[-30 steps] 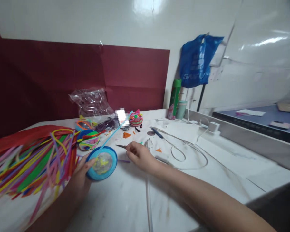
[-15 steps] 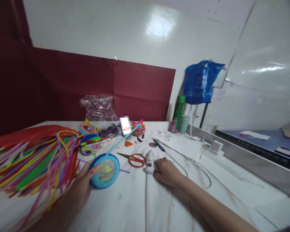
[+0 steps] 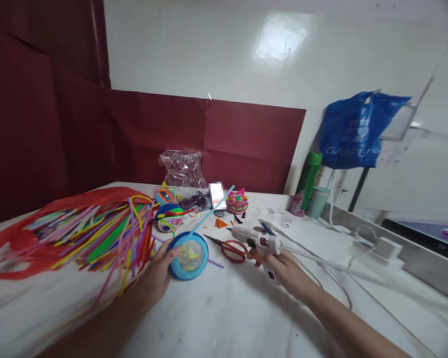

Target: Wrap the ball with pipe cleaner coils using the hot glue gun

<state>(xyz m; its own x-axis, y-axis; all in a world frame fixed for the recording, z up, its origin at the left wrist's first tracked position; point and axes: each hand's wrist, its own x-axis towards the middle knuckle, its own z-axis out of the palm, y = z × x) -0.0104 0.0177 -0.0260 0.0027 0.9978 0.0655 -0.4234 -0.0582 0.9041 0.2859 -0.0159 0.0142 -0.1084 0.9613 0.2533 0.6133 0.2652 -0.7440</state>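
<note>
My left hand (image 3: 162, 263) is closed on the edge of a round, clear-centred piece (image 3: 190, 256) ringed with blue chenille stem. A loose light-blue stem end (image 3: 212, 211) sticks up from it toward the back right. My right hand (image 3: 280, 268) is wrapped round the handle of a white hot glue gun (image 3: 256, 238), its nozzle pointing left above the table. Just left of the gun lie orange-handled scissors (image 3: 233, 250), and a purple stem (image 3: 215, 264) rests beside the round piece.
Colourful chenille stems (image 3: 108, 233) spill from a red plastic bag (image 3: 7, 266) on the left. Finished-looking coloured balls (image 3: 169, 218) and a pink-eared one (image 3: 238, 201) stand at the back. A green spray can (image 3: 309, 181), a cup (image 3: 318, 202) and cords (image 3: 336, 266) are on the right.
My right hand has taken hold of the glue gun, lifted it off the table and turned its nozzle leftward. My left hand still holds the round piece. The view has swung left.
</note>
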